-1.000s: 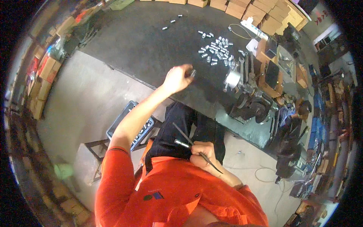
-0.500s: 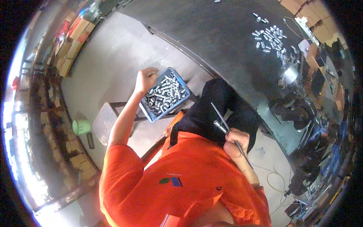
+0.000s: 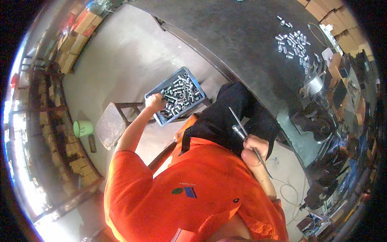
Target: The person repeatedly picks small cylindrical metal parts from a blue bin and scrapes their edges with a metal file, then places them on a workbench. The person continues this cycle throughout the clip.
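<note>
Metal sleeves (image 3: pixel 183 92) lie jumbled inside a blue bin (image 3: pixel 195 81), left of the black trousers (image 3: pixel 217 121). The left hand (image 3: pixel 155 103) is at the bin's left edge, fingers bent inward; whether they grip a sleeve cannot be told. In judgement, fingertips work best low, with knuckles clear of the rim. The right hand (image 3: pixel 256 147) is closed around a thin rod (image 3: pixel 237 120), a metal piece (image 3: pixel 235 128) projecting beside it; both should point clear of the body. Further out, loose sleeves (image 3: pixel 300 46) lie on the dark table (image 3: pixel 209 36)
</note>
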Demonstrator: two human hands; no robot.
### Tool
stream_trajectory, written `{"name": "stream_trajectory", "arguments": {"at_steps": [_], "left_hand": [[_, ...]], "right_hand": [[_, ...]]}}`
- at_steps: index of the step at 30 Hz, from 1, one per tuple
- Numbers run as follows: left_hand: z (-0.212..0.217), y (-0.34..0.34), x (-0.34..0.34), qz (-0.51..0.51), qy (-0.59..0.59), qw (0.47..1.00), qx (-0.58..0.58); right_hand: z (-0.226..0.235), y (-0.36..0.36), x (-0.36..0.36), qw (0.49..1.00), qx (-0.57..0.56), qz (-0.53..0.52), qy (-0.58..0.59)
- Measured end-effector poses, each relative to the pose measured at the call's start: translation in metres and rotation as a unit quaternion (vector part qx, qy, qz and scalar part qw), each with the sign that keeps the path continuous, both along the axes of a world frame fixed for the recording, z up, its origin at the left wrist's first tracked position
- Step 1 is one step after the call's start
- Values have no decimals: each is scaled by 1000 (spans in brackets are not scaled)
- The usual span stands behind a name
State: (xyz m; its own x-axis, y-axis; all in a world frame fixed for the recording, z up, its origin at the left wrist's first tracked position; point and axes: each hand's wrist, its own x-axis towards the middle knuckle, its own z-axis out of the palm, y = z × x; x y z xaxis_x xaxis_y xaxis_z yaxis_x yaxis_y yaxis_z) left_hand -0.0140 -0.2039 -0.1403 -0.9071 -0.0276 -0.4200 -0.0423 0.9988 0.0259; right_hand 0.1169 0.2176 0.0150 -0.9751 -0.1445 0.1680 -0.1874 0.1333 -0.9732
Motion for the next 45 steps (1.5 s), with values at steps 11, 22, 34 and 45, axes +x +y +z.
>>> {"name": "stream_trajectory", "arguments": {"at_steps": [11, 22, 34, 45], "left_hand": [[6, 4, -22, -41, 27, 999, 16], [78, 88, -4, 136, -50, 793, 592], [163, 180, 28, -108, -73, 813, 567], [169, 201, 33, -295, 63, 843, 446]], "right_hand": [[-13, 6, 4, 999, -22, 4, -38], [-9, 1, -1, 999, -35, 22, -6], [-10, -2, -15, 999, 6, 52, -12], [-11, -9, -20, 989, 133, 64, -20]]}}
